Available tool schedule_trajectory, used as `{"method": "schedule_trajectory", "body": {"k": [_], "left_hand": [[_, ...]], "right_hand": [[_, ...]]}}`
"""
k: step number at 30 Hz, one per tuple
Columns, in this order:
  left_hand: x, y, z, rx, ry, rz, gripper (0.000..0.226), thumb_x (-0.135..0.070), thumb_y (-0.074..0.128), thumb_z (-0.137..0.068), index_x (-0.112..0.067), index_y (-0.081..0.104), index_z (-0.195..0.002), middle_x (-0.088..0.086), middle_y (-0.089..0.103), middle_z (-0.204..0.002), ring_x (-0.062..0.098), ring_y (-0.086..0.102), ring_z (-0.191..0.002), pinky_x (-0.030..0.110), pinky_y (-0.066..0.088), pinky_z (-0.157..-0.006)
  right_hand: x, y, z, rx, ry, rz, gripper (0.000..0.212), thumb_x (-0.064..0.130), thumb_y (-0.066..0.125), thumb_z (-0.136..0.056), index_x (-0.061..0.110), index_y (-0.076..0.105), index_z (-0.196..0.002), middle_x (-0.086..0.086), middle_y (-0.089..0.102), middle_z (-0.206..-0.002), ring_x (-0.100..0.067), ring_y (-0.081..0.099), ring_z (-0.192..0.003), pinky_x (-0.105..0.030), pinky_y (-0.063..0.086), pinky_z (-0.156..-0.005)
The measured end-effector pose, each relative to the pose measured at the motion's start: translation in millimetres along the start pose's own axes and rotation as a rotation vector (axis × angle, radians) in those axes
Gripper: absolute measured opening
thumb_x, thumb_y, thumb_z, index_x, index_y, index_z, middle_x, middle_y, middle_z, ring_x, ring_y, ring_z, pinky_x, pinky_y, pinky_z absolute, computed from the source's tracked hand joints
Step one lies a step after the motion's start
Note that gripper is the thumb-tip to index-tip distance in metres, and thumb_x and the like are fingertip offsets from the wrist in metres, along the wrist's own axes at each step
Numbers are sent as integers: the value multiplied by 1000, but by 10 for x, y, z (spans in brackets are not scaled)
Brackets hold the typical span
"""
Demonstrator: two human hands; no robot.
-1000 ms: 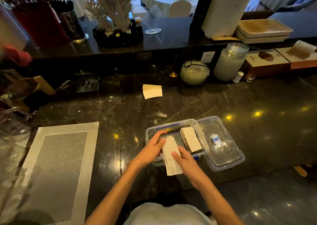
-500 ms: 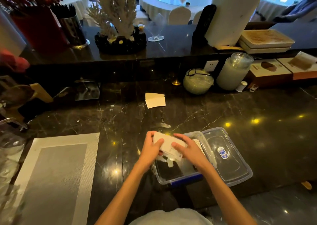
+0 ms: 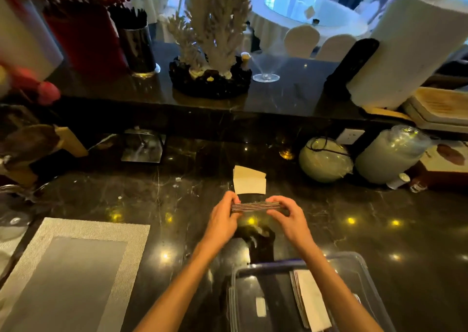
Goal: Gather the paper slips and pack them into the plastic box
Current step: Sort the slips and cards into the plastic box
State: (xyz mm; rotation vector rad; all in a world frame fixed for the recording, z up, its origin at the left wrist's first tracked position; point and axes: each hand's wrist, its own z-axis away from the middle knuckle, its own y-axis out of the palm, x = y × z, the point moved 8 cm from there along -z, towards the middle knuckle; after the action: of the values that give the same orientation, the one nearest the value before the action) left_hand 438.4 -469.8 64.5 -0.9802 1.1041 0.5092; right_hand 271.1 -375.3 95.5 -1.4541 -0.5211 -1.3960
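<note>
Countertop: dark veined marble, polished, glossy, mirrors the ceiling lights. Placemat: woven textile look, matt, fine ribbed weave. Plastic box: clear smooth plastic, blue rim strip. Paper slips stack: matt paper, layered edges visible. Loose folded sheet: cream matt paper. Straw holder: shiny metal. Coral ornament: rough, chalky, matt.

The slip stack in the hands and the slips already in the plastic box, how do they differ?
The held stack is pinched at its ends by the left hand and right hand, above the counter; the boxed slips lie inside the plastic box. The held stack shows only its edge; the boxed slips show a pale face. Both are neat bundles.
</note>
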Motion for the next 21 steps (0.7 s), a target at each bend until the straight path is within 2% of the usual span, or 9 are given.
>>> {"method": "schedule_trajectory", "body": {"k": [2,3,6,7,10,12,15,18,21], "left_hand": [[-5,25,-279,-28,63,-93,33,3,54,-85,-27,49,-96,-7,59,-97,8,57,-89,9,44,-75],[7,51,-416,-25,88,-125,34,5,51,-86,-26,50,-98,-6,57,-100,8,57,-91,7,44,-75],[58,173,-788,6,212,-219,35,10,46,-85,-13,55,-110,6,57,-111,18,57,-100,28,50,-85],[79,237,-892,26,260,-258,37,12,47,-86,-7,56,-117,10,57,-119,21,56,-108,33,49,-92],[142,384,-1139,70,284,-288,45,14,46,-88,-1,49,-130,14,47,-138,23,46,-128,32,40,-109],[211,424,-1254,59,255,-260,47,14,45,-87,-1,49,-131,15,45,-141,24,43,-133,31,35,-113],[413,404,-1368,24,92,-171,37,-2,51,-93,-12,51,-129,11,56,-131,24,56,-119,34,48,-100],[620,490,-1459,67,-125,-217,38,-15,55,-94,-18,47,-131,12,55,-124,28,54,-114,32,45,-95],[683,604,-1603,76,-177,-449,45,-27,60,-90,-15,47,-131,12,43,-130,29,37,-123,35,35,-102]], "right_hand": [[-183,75,-330,10,112,-64,31,-4,66,-86,24,70,-99,-6,68,-105,-14,64,-95,-34,56,-86],[-303,109,-496,36,202,-123,32,-5,64,-87,24,71,-98,-7,70,-104,-15,65,-94,-32,56,-80],[-634,194,-901,71,495,-424,23,1,61,-87,8,72,-106,-17,71,-113,-24,68,-106,-31,54,-85],[-698,192,-1017,44,524,-468,21,6,62,-89,2,71,-107,-19,71,-113,-26,69,-108,-33,55,-88],[-783,61,-1306,-106,383,-284,14,11,64,-91,6,69,-102,-17,69,-112,-28,67,-108,-43,55,-95],[-790,42,-1396,-106,294,-222,11,14,65,-91,14,68,-102,-8,67,-112,-23,68,-105,-40,58,-90],[-813,37,-1511,-7,183,-164,12,20,70,-89,23,72,-100,3,69,-106,-12,72,-89,-24,60,-75],[-957,91,-1599,58,208,79,21,16,71,-88,18,70,-109,5,73,-92,-14,67,-70,-31,59,-67],[-1085,102,-1691,-47,287,346,35,21,67,-90,14,61,-123,-4,72,-108,-22,68,-94,-40,55,-86]]}}
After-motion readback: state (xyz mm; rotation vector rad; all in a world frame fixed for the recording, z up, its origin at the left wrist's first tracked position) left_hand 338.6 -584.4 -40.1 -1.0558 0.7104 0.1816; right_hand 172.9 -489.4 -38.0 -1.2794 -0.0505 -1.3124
